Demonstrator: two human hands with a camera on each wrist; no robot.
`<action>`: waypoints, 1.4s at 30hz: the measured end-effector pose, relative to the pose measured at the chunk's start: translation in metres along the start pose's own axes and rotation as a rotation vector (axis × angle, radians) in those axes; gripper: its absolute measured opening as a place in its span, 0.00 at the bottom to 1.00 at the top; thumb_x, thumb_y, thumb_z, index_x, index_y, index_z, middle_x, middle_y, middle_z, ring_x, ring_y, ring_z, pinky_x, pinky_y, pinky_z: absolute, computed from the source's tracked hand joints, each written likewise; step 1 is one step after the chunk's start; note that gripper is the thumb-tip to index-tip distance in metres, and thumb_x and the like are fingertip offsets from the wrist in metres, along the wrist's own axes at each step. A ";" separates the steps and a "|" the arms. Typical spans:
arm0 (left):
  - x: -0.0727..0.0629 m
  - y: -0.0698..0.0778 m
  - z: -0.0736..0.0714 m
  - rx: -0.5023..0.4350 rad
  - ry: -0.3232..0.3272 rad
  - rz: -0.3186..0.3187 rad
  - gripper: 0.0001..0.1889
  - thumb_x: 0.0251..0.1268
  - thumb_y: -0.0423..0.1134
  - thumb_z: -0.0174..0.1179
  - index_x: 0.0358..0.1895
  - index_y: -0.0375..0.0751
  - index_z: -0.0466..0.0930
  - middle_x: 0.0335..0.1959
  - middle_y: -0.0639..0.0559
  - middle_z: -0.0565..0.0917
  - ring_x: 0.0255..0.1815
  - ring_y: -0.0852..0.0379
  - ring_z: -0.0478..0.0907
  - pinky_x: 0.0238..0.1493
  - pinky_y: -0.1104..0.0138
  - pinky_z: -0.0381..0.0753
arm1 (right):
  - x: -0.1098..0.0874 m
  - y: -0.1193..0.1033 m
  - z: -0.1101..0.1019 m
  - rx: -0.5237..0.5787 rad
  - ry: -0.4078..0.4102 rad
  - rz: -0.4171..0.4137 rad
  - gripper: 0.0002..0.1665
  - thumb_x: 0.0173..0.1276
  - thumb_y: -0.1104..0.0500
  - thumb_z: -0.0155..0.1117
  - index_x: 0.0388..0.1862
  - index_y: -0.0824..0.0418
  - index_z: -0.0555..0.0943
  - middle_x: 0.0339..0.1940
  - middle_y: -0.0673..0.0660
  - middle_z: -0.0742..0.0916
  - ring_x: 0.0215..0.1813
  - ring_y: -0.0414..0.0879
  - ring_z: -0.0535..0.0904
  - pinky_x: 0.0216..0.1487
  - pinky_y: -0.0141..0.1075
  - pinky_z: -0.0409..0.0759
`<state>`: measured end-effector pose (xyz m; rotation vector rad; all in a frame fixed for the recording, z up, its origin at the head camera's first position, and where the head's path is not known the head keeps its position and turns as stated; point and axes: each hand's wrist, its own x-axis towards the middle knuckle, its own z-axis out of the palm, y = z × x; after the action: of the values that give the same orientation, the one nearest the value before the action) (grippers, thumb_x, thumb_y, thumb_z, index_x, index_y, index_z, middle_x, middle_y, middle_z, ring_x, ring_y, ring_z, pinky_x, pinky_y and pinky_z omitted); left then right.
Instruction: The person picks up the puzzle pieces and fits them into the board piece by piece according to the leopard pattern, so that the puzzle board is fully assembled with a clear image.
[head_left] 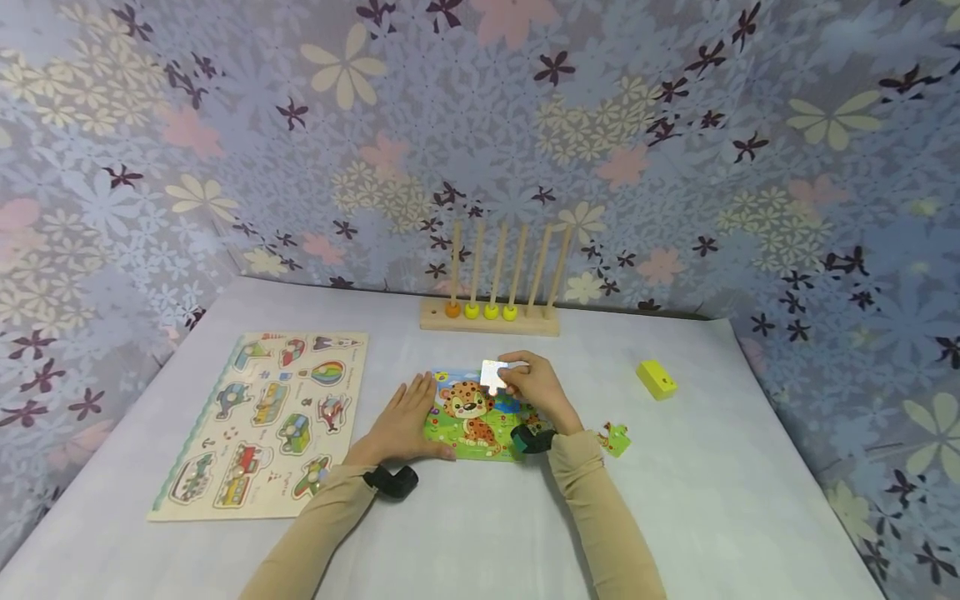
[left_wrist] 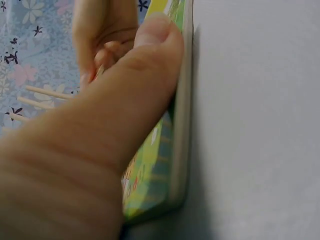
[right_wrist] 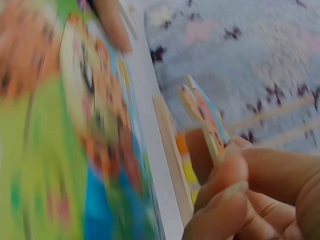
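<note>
Right hand [head_left: 534, 386] pinches piece [head_left: 492, 377] between thumb and fingertips, raised above far side of puzzle [head_left: 474, 429]. Left hand [head_left: 405, 423]: fingers extended at left edge, thumb touching near edge.

It looked like a play corner, perhaps at home. Flowered wall covering [head_left: 480, 125] rose behind a bench [head_left: 720, 500] carrying a jigsaw puzzle [head_left: 468, 429], picture board [head_left: 258, 429] and bead stand [head_left: 489, 325].

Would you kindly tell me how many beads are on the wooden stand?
4, in a row on the wooden stand: from the left, an orange bead, a first yellow bead, a second yellow bead and a third yellow bead, each on its own peg. None seems hidden.
</note>
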<state>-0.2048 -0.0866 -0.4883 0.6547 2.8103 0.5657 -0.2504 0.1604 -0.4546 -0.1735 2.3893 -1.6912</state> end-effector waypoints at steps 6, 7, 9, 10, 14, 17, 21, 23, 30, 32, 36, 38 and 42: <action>0.002 0.000 -0.002 0.001 0.009 -0.005 0.64 0.48 0.67 0.67 0.76 0.29 0.40 0.79 0.37 0.40 0.81 0.42 0.37 0.80 0.50 0.38 | 0.015 -0.008 0.039 -0.084 -0.015 0.018 0.16 0.70 0.60 0.61 0.55 0.63 0.79 0.20 0.53 0.83 0.17 0.41 0.74 0.20 0.32 0.78; 0.002 -0.001 -0.001 0.004 0.008 -0.005 0.64 0.48 0.67 0.67 0.76 0.29 0.40 0.79 0.37 0.40 0.81 0.43 0.36 0.80 0.50 0.38 | 0.017 -0.008 0.045 -0.104 -0.019 0.021 0.16 0.70 0.59 0.62 0.54 0.63 0.80 0.20 0.53 0.83 0.16 0.40 0.74 0.19 0.31 0.77; 0.002 -0.001 -0.001 0.011 0.002 -0.010 0.64 0.48 0.68 0.66 0.76 0.30 0.40 0.80 0.38 0.40 0.81 0.44 0.36 0.81 0.51 0.37 | 0.019 -0.009 0.053 -0.152 -0.014 0.012 0.14 0.69 0.60 0.62 0.51 0.64 0.81 0.20 0.54 0.84 0.14 0.39 0.74 0.17 0.30 0.76; 0.002 0.000 -0.001 0.005 0.006 -0.008 0.64 0.48 0.67 0.67 0.76 0.29 0.41 0.80 0.37 0.41 0.81 0.43 0.36 0.81 0.50 0.38 | 0.019 -0.010 0.057 -0.181 -0.007 -0.003 0.14 0.69 0.60 0.63 0.50 0.64 0.81 0.21 0.55 0.85 0.14 0.38 0.74 0.16 0.29 0.76; -0.001 0.001 -0.003 -0.014 0.017 -0.003 0.64 0.48 0.66 0.68 0.76 0.27 0.42 0.79 0.36 0.42 0.81 0.42 0.38 0.80 0.49 0.39 | 0.020 -0.012 0.067 -0.277 0.041 -0.066 0.13 0.67 0.60 0.64 0.47 0.66 0.81 0.26 0.59 0.88 0.16 0.38 0.77 0.16 0.29 0.76; -0.001 0.001 -0.003 -0.010 0.019 0.006 0.63 0.49 0.65 0.67 0.76 0.27 0.41 0.79 0.35 0.43 0.81 0.42 0.38 0.80 0.49 0.40 | 0.020 -0.013 0.071 -0.324 0.065 -0.082 0.14 0.66 0.59 0.65 0.46 0.67 0.81 0.27 0.59 0.88 0.17 0.39 0.78 0.17 0.30 0.76; 0.000 -0.001 -0.002 -0.002 0.021 0.013 0.64 0.49 0.66 0.67 0.76 0.27 0.40 0.79 0.35 0.42 0.81 0.42 0.38 0.80 0.49 0.40 | 0.022 -0.013 0.075 -0.400 0.103 -0.084 0.13 0.65 0.57 0.67 0.41 0.67 0.81 0.26 0.59 0.87 0.19 0.41 0.78 0.19 0.31 0.76; 0.001 -0.002 -0.001 0.001 0.022 0.013 0.64 0.49 0.66 0.67 0.76 0.28 0.39 0.79 0.36 0.42 0.81 0.42 0.37 0.80 0.49 0.39 | 0.024 -0.013 0.076 -0.440 0.129 -0.083 0.14 0.64 0.55 0.69 0.38 0.66 0.81 0.26 0.59 0.87 0.20 0.42 0.79 0.21 0.31 0.77; 0.003 -0.004 -0.001 -0.001 0.033 0.006 0.65 0.47 0.67 0.67 0.76 0.29 0.40 0.79 0.37 0.42 0.81 0.43 0.38 0.80 0.49 0.39 | 0.029 -0.011 0.078 -0.495 0.187 -0.087 0.16 0.61 0.51 0.71 0.35 0.64 0.82 0.27 0.60 0.88 0.21 0.44 0.79 0.24 0.33 0.78; 0.002 -0.003 -0.001 -0.004 0.035 0.011 0.64 0.48 0.67 0.67 0.76 0.29 0.41 0.79 0.37 0.42 0.81 0.42 0.38 0.80 0.49 0.39 | 0.029 -0.009 0.077 -0.499 0.194 -0.092 0.17 0.61 0.51 0.72 0.35 0.64 0.82 0.27 0.60 0.88 0.21 0.44 0.79 0.24 0.33 0.78; 0.000 -0.001 -0.001 -0.011 0.024 0.023 0.61 0.50 0.67 0.65 0.77 0.33 0.44 0.80 0.37 0.41 0.81 0.42 0.37 0.80 0.48 0.38 | 0.027 -0.005 0.073 -0.503 0.178 -0.111 0.18 0.62 0.48 0.70 0.36 0.63 0.81 0.24 0.59 0.87 0.19 0.43 0.77 0.22 0.33 0.76; -0.001 -0.001 -0.001 -0.015 0.018 0.024 0.59 0.50 0.67 0.65 0.77 0.36 0.45 0.80 0.37 0.41 0.81 0.42 0.37 0.80 0.48 0.38 | 0.026 -0.003 0.070 -0.478 0.153 -0.119 0.19 0.65 0.48 0.68 0.38 0.64 0.81 0.23 0.58 0.86 0.17 0.42 0.75 0.20 0.33 0.76; -0.003 -0.001 -0.001 -0.021 0.016 0.023 0.57 0.51 0.66 0.66 0.78 0.40 0.46 0.80 0.36 0.41 0.81 0.42 0.37 0.80 0.47 0.38 | 0.027 0.000 0.066 -0.439 0.111 -0.100 0.18 0.70 0.47 0.61 0.40 0.62 0.80 0.21 0.56 0.85 0.13 0.40 0.72 0.17 0.32 0.74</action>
<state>-0.2034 -0.0892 -0.4872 0.6821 2.8105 0.6069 -0.2611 0.0941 -0.4780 -0.2750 2.8499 -1.2139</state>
